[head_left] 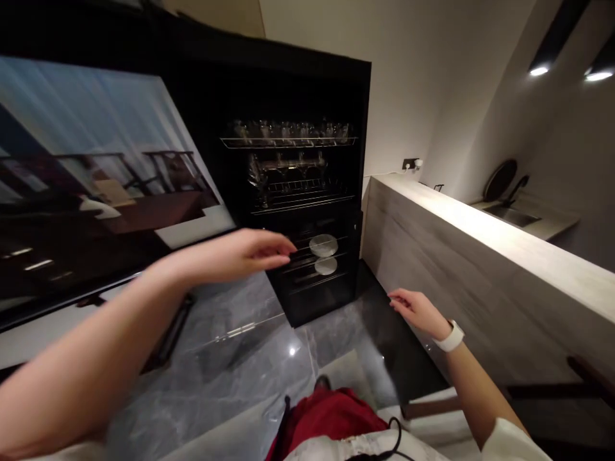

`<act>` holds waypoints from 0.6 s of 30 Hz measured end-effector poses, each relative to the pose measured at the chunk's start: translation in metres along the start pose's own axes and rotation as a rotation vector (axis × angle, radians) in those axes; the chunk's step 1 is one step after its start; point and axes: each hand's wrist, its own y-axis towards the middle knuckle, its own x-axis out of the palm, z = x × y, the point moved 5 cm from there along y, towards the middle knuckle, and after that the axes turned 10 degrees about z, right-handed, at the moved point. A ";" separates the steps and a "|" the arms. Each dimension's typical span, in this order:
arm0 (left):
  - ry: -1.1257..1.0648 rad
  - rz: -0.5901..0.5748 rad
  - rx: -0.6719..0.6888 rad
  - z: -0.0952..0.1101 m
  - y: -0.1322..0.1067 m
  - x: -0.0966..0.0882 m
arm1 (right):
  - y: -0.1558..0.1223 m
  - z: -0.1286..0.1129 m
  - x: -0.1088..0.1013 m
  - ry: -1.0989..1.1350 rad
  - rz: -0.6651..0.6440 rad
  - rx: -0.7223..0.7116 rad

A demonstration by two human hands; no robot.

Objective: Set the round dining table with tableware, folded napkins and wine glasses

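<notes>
My left hand (266, 250) reaches forward across the view, its thumb and fingers apart and nothing in them. From this angle it overlaps the lower part of a black cabinet (324, 307); whether it touches the cabinet I cannot tell. Wire racks in the cabinet bear clear glasses (287, 131) on top and more glassware (288, 168) below. Lower down are a round plate (323, 244) and a second round plate (326, 266). My right hand (416, 310) hangs beside the counter, loosely open and holding nothing, with a white band (450, 337) on its wrist.
A large reflective panel (106, 153) stands at the left, mirroring a table and curtains. Along the right runs a counter (461, 218) with a pale top. Beyond it are a sink (514, 216) and a wall socket (410, 164). Grey glossy tiles (250, 333) cover the floor.
</notes>
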 end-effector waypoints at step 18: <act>0.326 0.321 -0.009 -0.081 0.494 -0.189 | 0.470 -0.094 -0.128 -0.668 0.228 -0.682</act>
